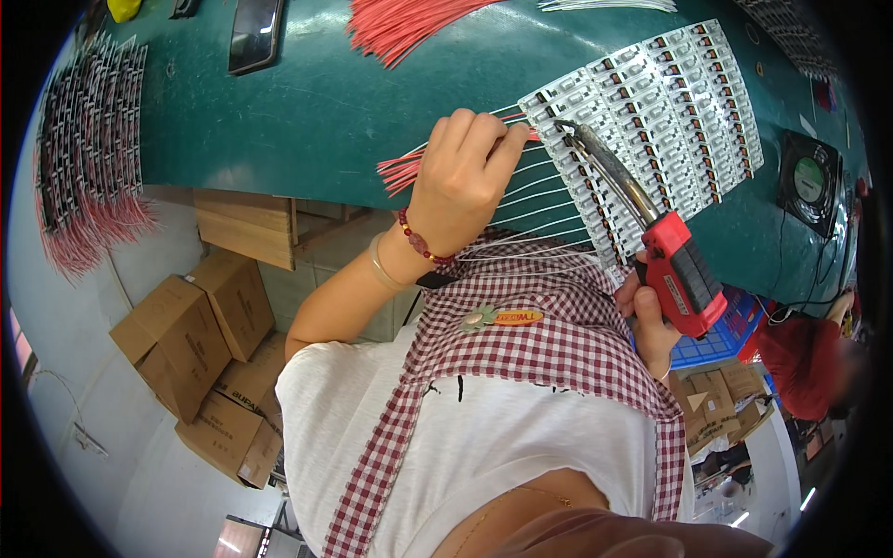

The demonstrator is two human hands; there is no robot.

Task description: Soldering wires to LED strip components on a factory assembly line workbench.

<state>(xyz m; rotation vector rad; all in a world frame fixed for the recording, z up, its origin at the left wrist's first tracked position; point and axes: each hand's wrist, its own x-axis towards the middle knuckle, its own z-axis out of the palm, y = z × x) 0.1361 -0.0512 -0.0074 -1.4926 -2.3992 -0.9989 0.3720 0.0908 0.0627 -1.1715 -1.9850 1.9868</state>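
Note:
My left hand [462, 172] is closed in a pinch at the left edge of a white circuit board panel [665, 102], gripping a bunch of thin red wires [400, 170]. Their loose ends stick out to the left of the fingers. My right hand [651, 325] is wrapped round the red and black handle of a soldering iron [684, 274]. Its dark tip reaches the panel's upper left part, close to the left fingers. Several white wires [539, 200] run from the panel's left edge toward my checked apron [549, 344]. The exact wire end at the tip is too small to make out.
On the green table [307, 121] lie a phone [256, 35], a pile of red wires [409, 23], and wired board panels [88, 139] at the far left. A small black fan [809, 181] stands right. Cardboard boxes [177, 335] and a blue basket [702, 352] are below. A person in red [800, 363] is at right.

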